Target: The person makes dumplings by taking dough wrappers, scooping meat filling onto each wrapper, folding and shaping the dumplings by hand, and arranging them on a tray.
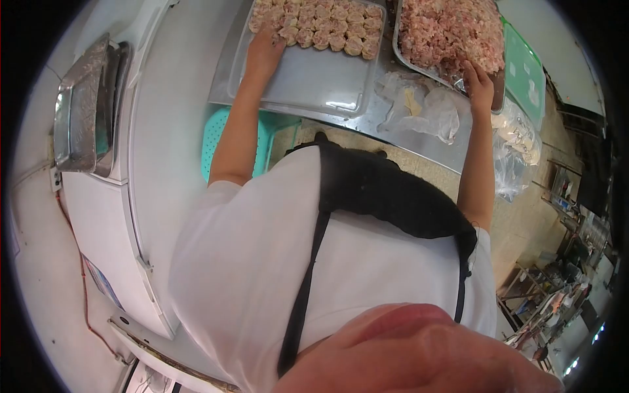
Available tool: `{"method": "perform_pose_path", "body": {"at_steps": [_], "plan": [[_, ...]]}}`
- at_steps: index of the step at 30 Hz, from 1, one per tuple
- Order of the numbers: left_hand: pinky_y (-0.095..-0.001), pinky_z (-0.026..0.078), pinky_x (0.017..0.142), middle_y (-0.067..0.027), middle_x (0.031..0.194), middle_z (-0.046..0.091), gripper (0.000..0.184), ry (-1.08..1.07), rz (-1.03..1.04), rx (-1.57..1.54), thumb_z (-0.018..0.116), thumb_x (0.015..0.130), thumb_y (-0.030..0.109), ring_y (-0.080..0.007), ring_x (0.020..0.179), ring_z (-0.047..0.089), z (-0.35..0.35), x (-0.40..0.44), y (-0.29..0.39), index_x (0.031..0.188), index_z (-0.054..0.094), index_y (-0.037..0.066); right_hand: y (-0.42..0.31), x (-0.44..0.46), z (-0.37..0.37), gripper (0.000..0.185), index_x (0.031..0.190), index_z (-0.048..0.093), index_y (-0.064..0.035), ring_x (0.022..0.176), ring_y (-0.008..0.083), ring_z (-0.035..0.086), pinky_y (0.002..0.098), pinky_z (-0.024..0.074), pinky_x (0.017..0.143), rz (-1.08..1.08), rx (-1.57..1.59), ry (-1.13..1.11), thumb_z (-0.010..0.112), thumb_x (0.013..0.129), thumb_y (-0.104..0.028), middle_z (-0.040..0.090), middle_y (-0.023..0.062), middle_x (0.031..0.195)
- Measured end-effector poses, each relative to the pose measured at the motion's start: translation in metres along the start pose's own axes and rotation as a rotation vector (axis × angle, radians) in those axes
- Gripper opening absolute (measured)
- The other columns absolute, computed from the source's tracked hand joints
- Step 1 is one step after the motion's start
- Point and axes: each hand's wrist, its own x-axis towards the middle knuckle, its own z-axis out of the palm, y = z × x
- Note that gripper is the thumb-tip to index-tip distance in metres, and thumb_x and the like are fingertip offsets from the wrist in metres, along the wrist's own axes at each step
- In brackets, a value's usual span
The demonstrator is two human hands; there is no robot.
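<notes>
My left hand (265, 51) is over the left end of the lowest row of open-topped, meat-filled dumplings (331, 26) on a metal tray (308, 82). Its fingers are drawn together on a dumpling there, which they mostly cover. To the right, my right hand (479, 84) is at the near edge of a second tray (419, 67), heaped with pink minced meat filling (449, 29). The right fingers are curled down by the filling; a shiny bit shows beside them, but what they hold is hidden.
A crumpled clear plastic bag (436, 118) with a pale scrap of dough lies between the trays. Right of the filling are a green lid or board (523, 62) and a filled plastic bag (517, 137). A turquoise basket (213, 134) sits below the steel table's edge (426, 154).
</notes>
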Motion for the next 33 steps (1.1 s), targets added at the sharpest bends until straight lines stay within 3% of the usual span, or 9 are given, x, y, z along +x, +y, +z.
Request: {"method": "perform_pose_path", "body": {"at_steps": [6,10,13,19,21,25,27,31,33], "plan": [[-0.0435,0.046,0.089,-0.0220,0.118,0.056,0.037,0.014,0.059,0.120,0.060,0.081,0.016,-0.0381,0.106,0.055,0.012,-0.004,-0.024,0.115,0.055,0.001,0.015,0.009,-0.008,0.030,0.106,0.069,-0.0066,0.060,0.0033,0.044,0.0191,0.0369,0.055,0.021,-0.028,-0.079,0.068,0.085,-0.028,0.059,-0.0063,0.072],[-0.0462,0.048,0.082,-0.0219,0.107,0.061,0.030,-0.010,-0.258,0.232,0.057,0.083,0.018,-0.0395,0.097,0.059,-0.010,-0.013,0.001,0.110,0.057,0.003,0.009,0.003,-0.008,0.025,0.106,0.068,-0.0060,0.053,0.0009,0.037,0.0181,0.0248,0.046,-0.066,-0.070,-0.081,0.066,0.087,-0.022,0.047,-0.0098,0.064],[-0.0477,0.048,0.077,-0.0213,0.098,0.064,0.028,0.162,0.021,0.155,0.057,0.084,0.021,-0.0393,0.091,0.060,-0.004,-0.012,0.003,0.106,0.058,0.004,0.017,0.008,-0.011,0.025,0.108,0.067,-0.0058,0.052,0.0012,0.036,0.0183,0.0243,0.046,-0.107,-0.034,-0.135,0.063,0.089,-0.021,0.045,-0.0095,0.064],[-0.0468,0.049,0.074,-0.0233,0.094,0.064,0.031,0.042,-0.178,0.306,0.061,0.083,0.024,-0.0400,0.086,0.062,-0.010,-0.013,0.032,0.106,0.057,0.004,-0.006,0.005,-0.049,0.032,0.118,0.061,-0.0052,0.056,0.0028,0.039,0.0181,0.0302,0.048,0.012,-0.021,-0.335,0.056,0.094,-0.026,0.047,-0.0046,0.068],[-0.0401,0.052,0.071,-0.0199,0.096,0.066,0.038,0.100,-0.040,0.110,0.063,0.083,0.021,-0.0330,0.084,0.066,-0.011,-0.021,0.089,0.116,0.053,0.005,-0.018,0.001,-0.061,0.033,0.119,0.060,-0.0062,0.058,0.0044,0.044,0.0200,0.0359,0.052,-0.200,-0.167,-0.366,0.054,0.095,-0.028,0.048,-0.0031,0.069],[-0.0287,0.053,0.073,-0.0099,0.101,0.067,0.059,-0.483,-0.154,-1.080,0.062,0.088,0.014,-0.0172,0.085,0.065,0.028,-0.033,0.229,0.139,0.033,0.010,-0.070,-0.035,-0.058,0.033,0.123,0.057,-0.0079,0.063,0.0104,0.051,0.0259,0.0445,0.060,-0.510,-0.280,-0.505,0.050,0.096,-0.027,0.052,0.0020,0.071],[-0.0305,0.050,0.082,-0.0095,0.103,0.066,0.063,-0.704,-0.065,-1.121,0.063,0.087,0.018,-0.0154,0.092,0.062,0.059,-0.037,0.265,0.141,0.032,0.010,-0.046,-0.019,-0.052,0.033,0.124,0.056,-0.0082,0.064,0.0134,0.052,0.0275,0.0454,0.063,-0.669,-0.378,-0.464,0.050,0.096,-0.025,0.053,0.0049,0.072],[-0.0329,0.052,0.081,-0.0097,0.103,0.067,0.055,-0.318,0.164,-0.439,0.063,0.086,0.016,-0.0228,0.087,0.066,0.057,-0.038,0.255,0.135,0.040,0.008,0.003,0.028,-0.075,0.034,0.124,0.054,-0.0052,0.065,0.0175,0.053,0.0295,0.0462,0.065,-0.770,-0.499,-0.401,0.051,0.094,-0.021,0.053,0.0090,0.074],[-0.0348,0.050,0.084,-0.0133,0.107,0.065,0.052,-0.013,0.013,-0.098,0.061,0.083,0.013,-0.0284,0.092,0.065,0.056,-0.032,0.171,0.133,0.045,0.009,0.006,0.032,-0.087,0.034,0.120,0.056,-0.0022,0.066,0.0161,0.055,0.0289,0.0454,0.063,-0.356,-0.363,-0.549,0.052,0.094,-0.022,0.057,0.0070,0.073]]}}
